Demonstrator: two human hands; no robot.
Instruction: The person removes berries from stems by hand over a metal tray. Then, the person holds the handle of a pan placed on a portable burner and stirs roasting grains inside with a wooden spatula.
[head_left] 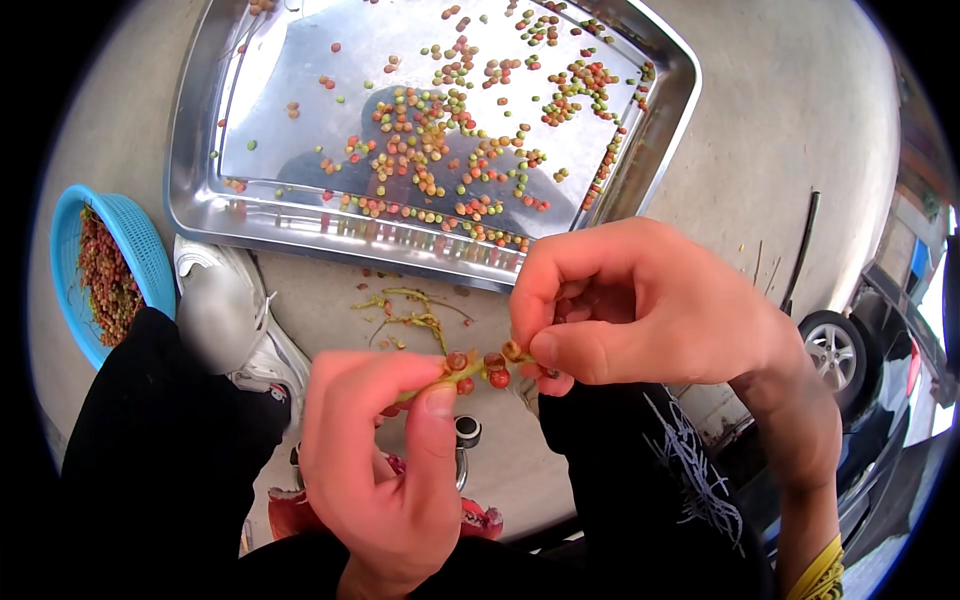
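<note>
The left hand [385, 455] pinches a green stem [460, 373] bearing a few reddish berries [498, 378] between thumb and forefinger, just beyond the knees. The right hand [650, 310] closes thumb against forefinger on a small brownish berry [514, 352] at the stem's right end. Beyond lies a metal tray [400, 243] of loose berries; a blue basket [150, 255] of berry clusters stands left.

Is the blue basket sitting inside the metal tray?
No, the blue basket stands on the ground beside the metal tray, outside its rim, next to a white shoe.
</note>
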